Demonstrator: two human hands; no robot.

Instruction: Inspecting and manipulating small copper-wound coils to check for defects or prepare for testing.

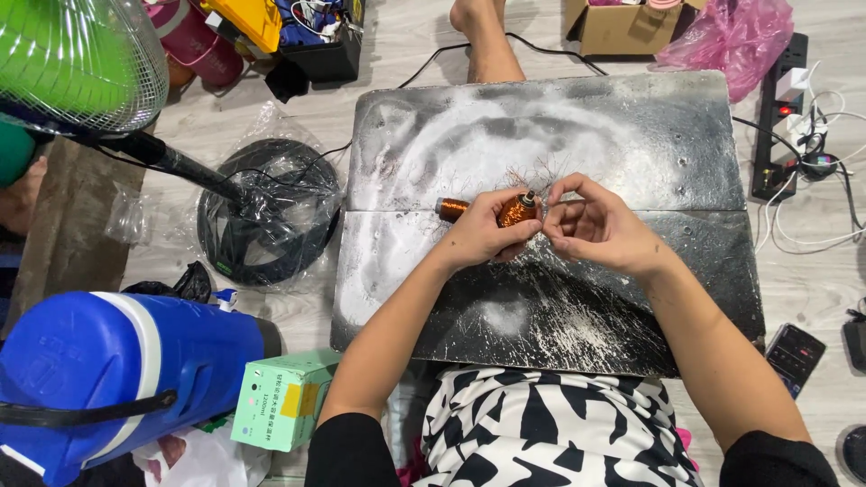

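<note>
My left hand [483,233] grips a small copper-wire coil [518,210] with a dark metal tip, held just above a scuffed dark metal board [631,135]. My right hand [597,227] is right beside it, fingers pinched on a thin wire end at the coil's tip. A second copper-wire spool [450,208] lies on the board just left of my left hand. Loose wire strands [541,173] lie behind the hands.
A fan with a green grille [72,63] and plastic-wrapped round base [266,212] stands at left. A blue cooler jug [117,370] and green box [281,403] sit near left. A power strip [783,113], phone [794,356], cardboard box [622,27] and pink bag [735,36] are at right. A person's foot [483,36] rests beyond the board.
</note>
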